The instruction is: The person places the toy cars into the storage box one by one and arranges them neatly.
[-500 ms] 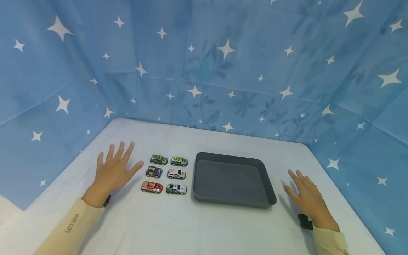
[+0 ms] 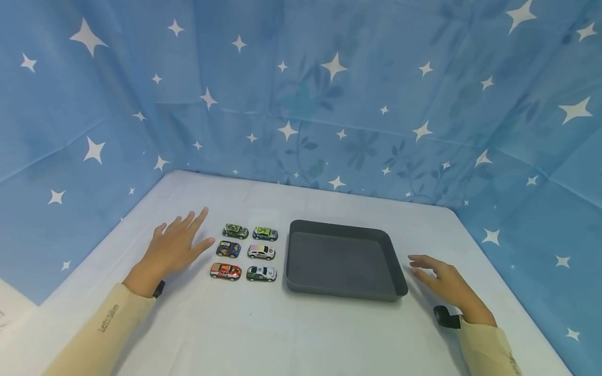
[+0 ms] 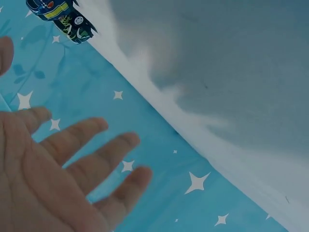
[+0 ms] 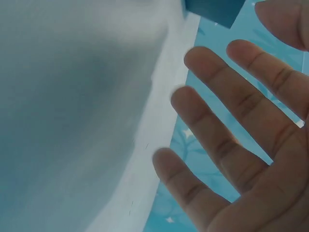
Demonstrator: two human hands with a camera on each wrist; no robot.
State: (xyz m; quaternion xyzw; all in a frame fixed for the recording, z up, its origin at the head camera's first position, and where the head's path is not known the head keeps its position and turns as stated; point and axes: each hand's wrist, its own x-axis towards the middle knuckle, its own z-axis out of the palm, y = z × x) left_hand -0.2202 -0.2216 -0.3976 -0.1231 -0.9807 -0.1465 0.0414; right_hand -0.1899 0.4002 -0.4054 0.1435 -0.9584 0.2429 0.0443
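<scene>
My left hand point(image 2: 171, 248) hovers over the table with its fingers spread, just left of several small toy cars, and holds nothing. Nearest its thumb are a blue toy car point(image 2: 228, 249) and a dark green camouflage car point(image 2: 235, 231). A red car point(image 2: 226, 271) stands in front of these. Beside them, in a second column, are a green-and-blue car point(image 2: 265, 233), a white car point(image 2: 261, 252) and a white-and-green car point(image 2: 261, 273). My right hand point(image 2: 447, 282), empty with relaxed fingers, is off the right side of a dark grey tray point(image 2: 345, 295). In the left wrist view the palm point(image 3: 43, 183) shows nothing held.
A white cloth covers the table point(image 2: 263, 339). Blue curtains point(image 2: 301, 104) with white stars hang behind it and along both sides. The tray's raised rim stands between the cars and my right hand.
My right hand has moved left, closer to the tray, and turned so its fingers point left. My left hand has shifted slightly to the right, toward the cars.
</scene>
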